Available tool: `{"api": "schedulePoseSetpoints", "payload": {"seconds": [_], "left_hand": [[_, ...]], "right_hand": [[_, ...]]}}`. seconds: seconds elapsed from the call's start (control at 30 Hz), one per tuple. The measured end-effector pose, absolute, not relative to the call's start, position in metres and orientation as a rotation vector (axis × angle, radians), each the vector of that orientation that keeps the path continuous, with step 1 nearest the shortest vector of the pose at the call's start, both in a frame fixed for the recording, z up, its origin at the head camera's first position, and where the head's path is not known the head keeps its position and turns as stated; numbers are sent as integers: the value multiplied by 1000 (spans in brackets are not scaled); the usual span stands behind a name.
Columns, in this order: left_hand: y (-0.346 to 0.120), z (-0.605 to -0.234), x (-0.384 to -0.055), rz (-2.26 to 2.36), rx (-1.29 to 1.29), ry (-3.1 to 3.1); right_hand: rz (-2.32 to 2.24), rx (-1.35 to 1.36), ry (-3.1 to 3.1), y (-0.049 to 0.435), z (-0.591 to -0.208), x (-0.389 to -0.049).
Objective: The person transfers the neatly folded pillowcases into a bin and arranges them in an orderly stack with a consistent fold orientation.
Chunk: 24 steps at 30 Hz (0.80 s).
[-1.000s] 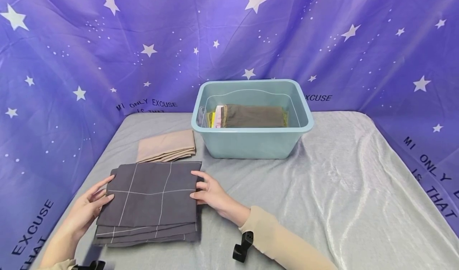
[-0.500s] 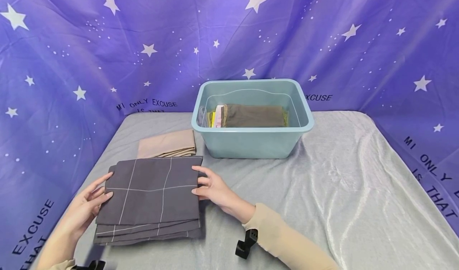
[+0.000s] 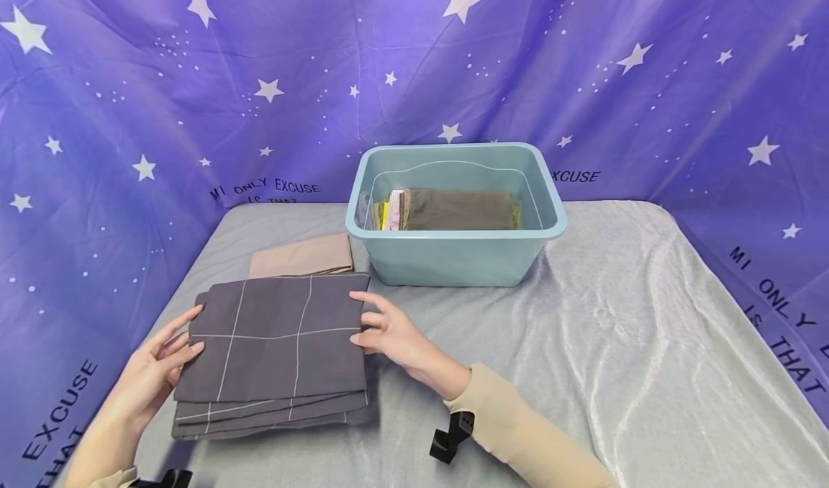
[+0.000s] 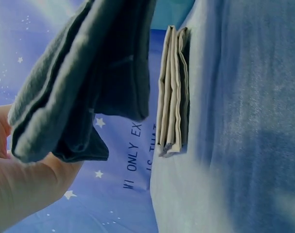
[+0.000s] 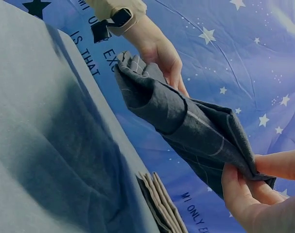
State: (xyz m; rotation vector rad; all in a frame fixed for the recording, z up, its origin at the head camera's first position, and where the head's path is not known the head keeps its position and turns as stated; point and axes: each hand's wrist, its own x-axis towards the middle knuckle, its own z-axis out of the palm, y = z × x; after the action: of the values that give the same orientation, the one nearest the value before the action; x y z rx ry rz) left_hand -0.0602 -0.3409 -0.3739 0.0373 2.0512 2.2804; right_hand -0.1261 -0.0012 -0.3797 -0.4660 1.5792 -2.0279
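Note:
A folded dark grey cloth with thin white grid lines is held up off the table between both hands. At its left edge my left hand grips the layers, thumb on top and the other fingers partly hidden. My right hand pinches the right edge with thumb and fingers. In the right wrist view the layered cloth hangs clear of the surface, its lower folds drooping. Just behind it a folded beige cloth lies on the table, its front part covered in the head view; its stacked layers show in the left wrist view.
A light blue plastic bin stands at the back middle, holding a folded brown cloth and several smaller coloured items at its left. A grey velvety cover spreads over the table. Purple star-printed curtains hang around the back and sides.
Both hands have lifted the grey cloth slightly and moved it away from the body and a little to the right. It now covers more of the beige cloth. The bin has not moved.

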Motion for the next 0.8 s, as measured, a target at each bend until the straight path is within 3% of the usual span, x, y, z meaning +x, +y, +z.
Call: {"api": "schedulePoseSetpoints", "payload": {"seconds": [0.8], "left_hand": [[-334,-361,-63,2483,316,1808]], "right_hand": [[-2032,-561,1667,8,-357,-128]]}}
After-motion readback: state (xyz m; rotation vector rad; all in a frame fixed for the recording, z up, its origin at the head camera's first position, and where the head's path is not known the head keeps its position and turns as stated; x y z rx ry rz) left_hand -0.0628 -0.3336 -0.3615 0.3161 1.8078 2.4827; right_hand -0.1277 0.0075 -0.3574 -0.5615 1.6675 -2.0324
